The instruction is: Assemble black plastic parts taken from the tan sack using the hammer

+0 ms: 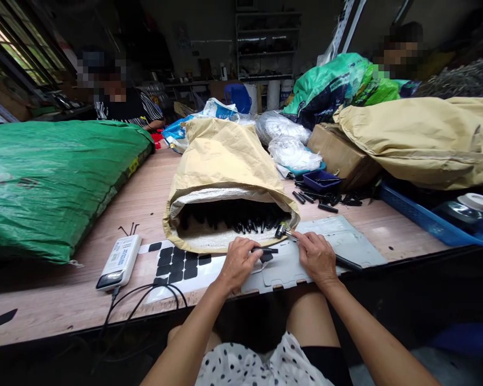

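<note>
My left hand [238,261] is closed at the front of the table, pinching a short black tubular piece [270,251] that points to the right. In my right hand [317,256] is a small hammer [280,231], gripped by its shaft. Its metal head points left near the sack's mouth, and its black handle end sticks out past the palm. Just ahead of both hands lies an open tan sack [229,161], its mouth facing me, with many slim black pieces [251,219] inside. A grey flat board [346,238] lies under my hands.
Loose black pieces [328,207] lie by a small purple tray [322,181] on the right. A blue basket [410,214] holds a white-lidded jar [478,202]. To the left are a green sack [56,182] and a corded white power bank [119,261]. Two people sit across.
</note>
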A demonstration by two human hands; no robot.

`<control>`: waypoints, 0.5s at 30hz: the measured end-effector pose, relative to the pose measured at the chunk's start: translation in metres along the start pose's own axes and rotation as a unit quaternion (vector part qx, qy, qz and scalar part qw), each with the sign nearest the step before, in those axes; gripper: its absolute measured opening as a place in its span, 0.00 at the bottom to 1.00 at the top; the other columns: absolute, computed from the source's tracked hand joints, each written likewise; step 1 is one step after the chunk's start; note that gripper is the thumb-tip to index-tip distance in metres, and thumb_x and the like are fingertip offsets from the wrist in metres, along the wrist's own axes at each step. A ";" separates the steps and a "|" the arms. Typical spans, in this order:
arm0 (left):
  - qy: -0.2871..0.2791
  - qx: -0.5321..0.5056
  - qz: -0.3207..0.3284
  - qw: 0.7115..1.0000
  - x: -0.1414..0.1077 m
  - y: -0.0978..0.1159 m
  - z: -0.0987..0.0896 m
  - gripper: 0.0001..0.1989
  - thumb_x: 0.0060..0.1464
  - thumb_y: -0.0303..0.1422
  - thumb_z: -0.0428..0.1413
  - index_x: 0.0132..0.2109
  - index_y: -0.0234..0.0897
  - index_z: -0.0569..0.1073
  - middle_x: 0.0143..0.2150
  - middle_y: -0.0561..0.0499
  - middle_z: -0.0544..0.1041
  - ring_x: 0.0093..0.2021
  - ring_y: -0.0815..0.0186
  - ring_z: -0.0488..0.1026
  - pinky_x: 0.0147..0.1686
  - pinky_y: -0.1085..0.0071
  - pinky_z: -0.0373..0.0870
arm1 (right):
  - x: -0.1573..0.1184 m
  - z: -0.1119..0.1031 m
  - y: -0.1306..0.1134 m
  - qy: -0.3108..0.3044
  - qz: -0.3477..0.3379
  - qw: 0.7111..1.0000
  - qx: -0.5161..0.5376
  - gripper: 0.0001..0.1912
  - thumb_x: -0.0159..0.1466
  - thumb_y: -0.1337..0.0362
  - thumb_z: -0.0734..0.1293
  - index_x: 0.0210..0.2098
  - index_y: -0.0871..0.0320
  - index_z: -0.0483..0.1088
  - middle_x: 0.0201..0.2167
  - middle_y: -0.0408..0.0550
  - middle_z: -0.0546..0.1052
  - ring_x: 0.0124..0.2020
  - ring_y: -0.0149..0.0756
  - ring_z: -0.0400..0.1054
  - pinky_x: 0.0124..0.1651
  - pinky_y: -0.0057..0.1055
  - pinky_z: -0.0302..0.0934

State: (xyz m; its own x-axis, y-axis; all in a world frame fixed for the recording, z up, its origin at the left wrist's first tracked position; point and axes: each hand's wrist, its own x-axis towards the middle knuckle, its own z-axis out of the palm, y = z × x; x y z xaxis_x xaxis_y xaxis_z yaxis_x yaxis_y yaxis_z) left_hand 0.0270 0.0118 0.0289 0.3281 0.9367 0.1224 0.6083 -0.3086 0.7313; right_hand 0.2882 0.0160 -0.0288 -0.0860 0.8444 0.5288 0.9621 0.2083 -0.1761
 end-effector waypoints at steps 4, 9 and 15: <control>-0.148 -0.106 -0.010 0.983 -0.051 0.028 -0.006 0.12 0.64 0.39 0.52 0.47 0.43 0.78 0.41 0.53 0.80 0.40 0.63 0.73 0.43 0.70 0.65 | 0.000 0.000 0.000 0.000 0.001 1.000 -0.001 0.18 0.67 0.68 0.62 0.54 0.50 0.75 0.37 0.48 0.75 0.39 0.40 0.62 0.43 0.34 0.52; -0.249 -0.056 -0.087 0.963 -0.105 0.013 0.025 0.10 0.57 0.36 0.56 0.44 0.46 0.80 0.35 0.56 0.80 0.35 0.64 0.74 0.35 0.71 0.65 | -0.001 0.001 0.000 0.000 0.003 1.000 -0.004 0.19 0.67 0.69 0.61 0.55 0.50 0.74 0.37 0.48 0.74 0.40 0.40 0.62 0.43 0.34 0.52; -0.236 0.049 -0.238 0.941 -0.126 -0.046 0.087 0.18 0.57 0.36 0.53 0.53 0.45 0.78 0.50 0.49 0.81 0.53 0.56 0.76 0.52 0.63 0.68 | -0.001 0.002 0.000 0.000 0.001 1.000 -0.004 0.20 0.66 0.69 0.62 0.54 0.50 0.74 0.37 0.48 0.74 0.40 0.40 0.62 0.42 0.35 0.52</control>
State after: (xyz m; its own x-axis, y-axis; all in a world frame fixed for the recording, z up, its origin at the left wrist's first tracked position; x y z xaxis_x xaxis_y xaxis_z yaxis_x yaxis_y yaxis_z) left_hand 0.0203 -0.1060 -0.0784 0.2728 0.8016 -0.5320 0.8234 0.0915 0.5600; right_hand 0.2882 0.0163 -0.0308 -0.0847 0.8442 0.5293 0.9641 0.2036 -0.1705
